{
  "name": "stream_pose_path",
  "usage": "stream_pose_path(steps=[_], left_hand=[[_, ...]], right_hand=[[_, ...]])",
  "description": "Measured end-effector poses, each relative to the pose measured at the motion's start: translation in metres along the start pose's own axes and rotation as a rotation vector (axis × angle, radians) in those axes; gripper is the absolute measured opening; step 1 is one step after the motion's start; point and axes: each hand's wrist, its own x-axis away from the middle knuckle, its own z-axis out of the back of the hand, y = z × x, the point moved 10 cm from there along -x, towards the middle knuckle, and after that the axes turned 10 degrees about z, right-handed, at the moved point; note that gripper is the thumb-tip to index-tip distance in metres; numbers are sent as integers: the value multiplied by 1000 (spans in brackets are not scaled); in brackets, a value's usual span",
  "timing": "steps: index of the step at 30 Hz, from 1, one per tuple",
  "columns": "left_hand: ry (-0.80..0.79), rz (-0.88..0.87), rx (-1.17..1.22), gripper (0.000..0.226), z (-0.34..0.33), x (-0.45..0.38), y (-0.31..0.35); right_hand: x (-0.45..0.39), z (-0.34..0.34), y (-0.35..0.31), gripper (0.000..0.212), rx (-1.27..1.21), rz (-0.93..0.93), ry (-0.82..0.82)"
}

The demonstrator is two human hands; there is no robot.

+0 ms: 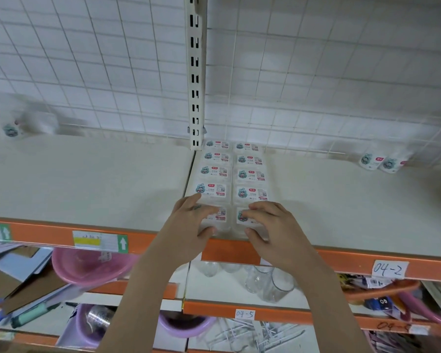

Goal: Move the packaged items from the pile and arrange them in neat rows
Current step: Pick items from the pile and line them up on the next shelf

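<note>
Several white packaged items lie flat in two neat rows (233, 174) on the white shelf (341, 205), running from the back grid to the front edge. My left hand (192, 221) rests on the front package of the left row (220, 216), fingers on top and thumb at its front edge. My right hand (270, 225) grips the front package of the right row (242, 217) the same way. Two more packages (382, 163) stand at the back right. A blurred pile of packages (18, 126) sits at the far back left.
A slotted white upright post (196, 72) and wire grid wall back the shelf. The orange shelf edge (354, 263) carries a tag "04-2". Below are pink basins (87, 266), clear glasses (273, 284), cardboard and assorted goods.
</note>
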Motion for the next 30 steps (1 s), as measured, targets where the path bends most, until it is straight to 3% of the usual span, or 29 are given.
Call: stream_pose_path(steps=[4,7,22,30], left_hand=[[-6,6,-16,51,12,1,-11],[22,49,-18,55,38,0,-44],[232,399,-157,35,267,47,-385],[291,455,-132,35,323,38,-462]], right_hand=[[-19,-3,-21,46,9,-3,19],[-44,-13,-44,37,-7,-2,28],[-239,-199,-290,25,-121,61,-12],[-334,-233,-337,34,-4,112,-85]])
